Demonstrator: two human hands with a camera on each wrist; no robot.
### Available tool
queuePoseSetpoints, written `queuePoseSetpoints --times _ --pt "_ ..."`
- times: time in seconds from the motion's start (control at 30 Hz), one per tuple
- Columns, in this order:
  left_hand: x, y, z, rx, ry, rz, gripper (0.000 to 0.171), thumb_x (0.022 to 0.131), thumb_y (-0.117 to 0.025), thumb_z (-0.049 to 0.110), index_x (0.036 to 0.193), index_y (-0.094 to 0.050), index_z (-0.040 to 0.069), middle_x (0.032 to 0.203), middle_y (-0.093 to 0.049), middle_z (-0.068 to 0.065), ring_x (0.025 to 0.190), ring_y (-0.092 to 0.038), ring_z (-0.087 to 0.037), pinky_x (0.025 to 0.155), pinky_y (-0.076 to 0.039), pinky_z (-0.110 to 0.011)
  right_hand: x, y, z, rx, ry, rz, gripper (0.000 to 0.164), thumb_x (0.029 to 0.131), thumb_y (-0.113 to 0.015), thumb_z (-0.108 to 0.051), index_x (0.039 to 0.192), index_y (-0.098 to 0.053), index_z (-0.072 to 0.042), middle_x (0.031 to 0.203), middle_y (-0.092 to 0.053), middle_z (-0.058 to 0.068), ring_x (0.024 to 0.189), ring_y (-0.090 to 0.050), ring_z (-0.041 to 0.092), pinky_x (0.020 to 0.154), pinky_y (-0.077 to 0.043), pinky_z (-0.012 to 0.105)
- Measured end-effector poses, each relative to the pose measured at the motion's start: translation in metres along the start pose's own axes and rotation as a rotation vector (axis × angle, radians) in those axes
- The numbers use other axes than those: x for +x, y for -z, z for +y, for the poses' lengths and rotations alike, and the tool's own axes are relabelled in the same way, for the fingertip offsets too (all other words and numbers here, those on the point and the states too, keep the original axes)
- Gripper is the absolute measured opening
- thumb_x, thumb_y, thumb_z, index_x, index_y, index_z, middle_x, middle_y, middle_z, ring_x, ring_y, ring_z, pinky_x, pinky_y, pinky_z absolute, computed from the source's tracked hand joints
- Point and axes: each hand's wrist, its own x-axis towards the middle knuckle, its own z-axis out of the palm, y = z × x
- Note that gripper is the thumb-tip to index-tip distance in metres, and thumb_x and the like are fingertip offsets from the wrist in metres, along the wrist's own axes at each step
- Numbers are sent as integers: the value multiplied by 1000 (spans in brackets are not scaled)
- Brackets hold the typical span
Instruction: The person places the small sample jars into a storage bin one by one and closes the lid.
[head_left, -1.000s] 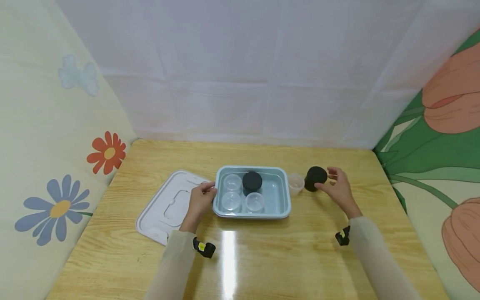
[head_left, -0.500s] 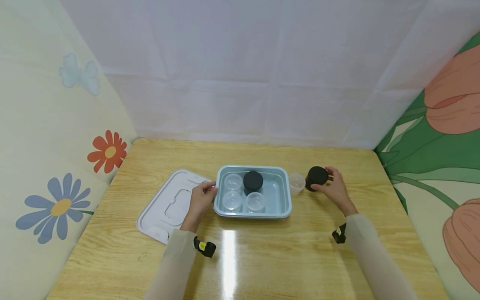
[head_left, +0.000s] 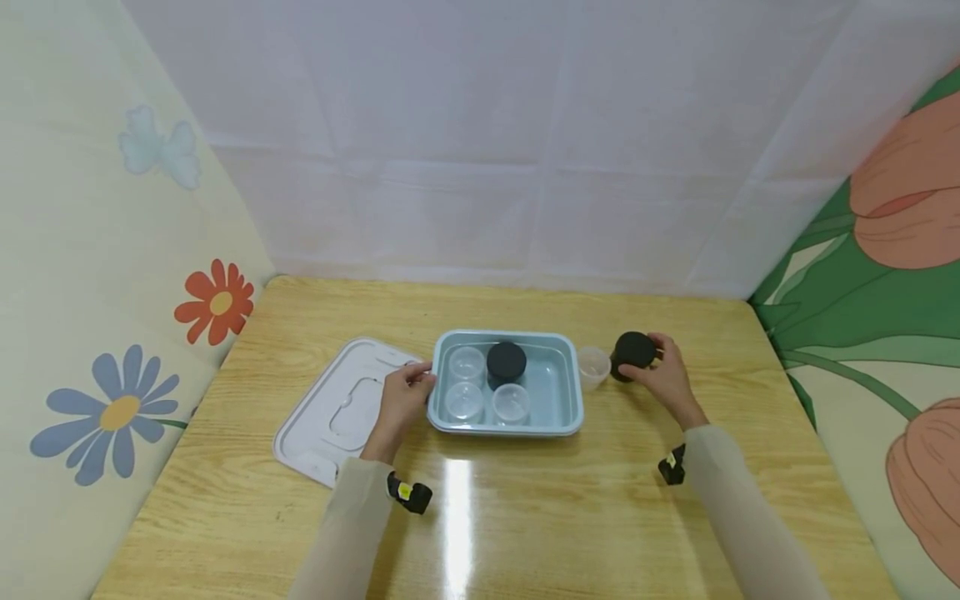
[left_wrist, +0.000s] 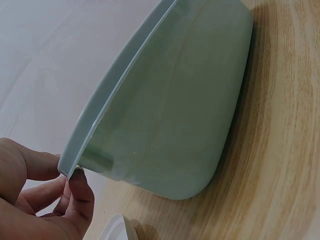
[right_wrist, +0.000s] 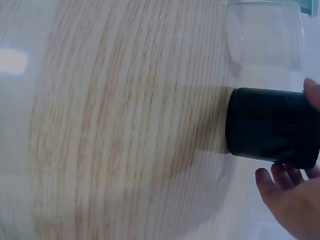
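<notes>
My left hand (head_left: pixel 402 404) pinches the left rim of a pale blue rectangular tub (head_left: pixel 429 385); the left wrist view has the thumb below the lip and a finger over it. My right hand (head_left: pixel 670 377) grips a black cylindrical jar (head_left: pixel 633 352) near its top, thumb on one side and fingers on the other. The jar (right_wrist: pixel 272 127) stands upright on the table. Just left of it a clear plastic cup (head_left: pixel 593 365) stands against the tub's right side. Inside the tub are another black jar (head_left: pixel 506 362) and three clear cups (head_left: pixel 511 403).
A white lid (head_left: pixel 341 417) lies flat on the wooden table (head_left: pixel 540 517), partly under my left hand and forearm. Pale cloth (head_left: pixel 450 167) hangs behind the table, with flower-printed cloth (head_left: pixel 892 217) at the sides. A small black device is strapped to each wrist.
My right hand has moved slightly left and its fingers have closed around the black jar outside the tub. My left hand stays on the tub's rim.
</notes>
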Motion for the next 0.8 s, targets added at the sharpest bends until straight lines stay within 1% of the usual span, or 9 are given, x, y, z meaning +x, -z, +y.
queuePoseSetpoints --times 0.17,0.5,0.8 --pt "0 0 0 0 -7 4 33 93 -56 5 125 -59 -2 104 -62 -17 93 -54 -20 70 -45 -19 0 -2 0 -4 -12 48 82 84 -73 -20 145 -23 2 146 -28 27 129 -34 42 104 -35 53" --pt "0 -1 0 -3 3 7 33 93 -56 6 125 -59 -1 105 -61 -16 94 -54 -20 71 -46 -18 -1 -1 -1 -6 -11 82 79 84 -72 -19 143 -25 2 144 -31 26 127 -35 42 102 -36 52" --pt "-1 1 1 7 -5 7 33 93 -55 6 126 -59 -1 106 -60 -16 95 -52 -20 71 -45 -19 -5 6 -9 -28 4 73 80 86 -71 -25 144 -24 2 145 -30 27 128 -33 43 102 -36 55"
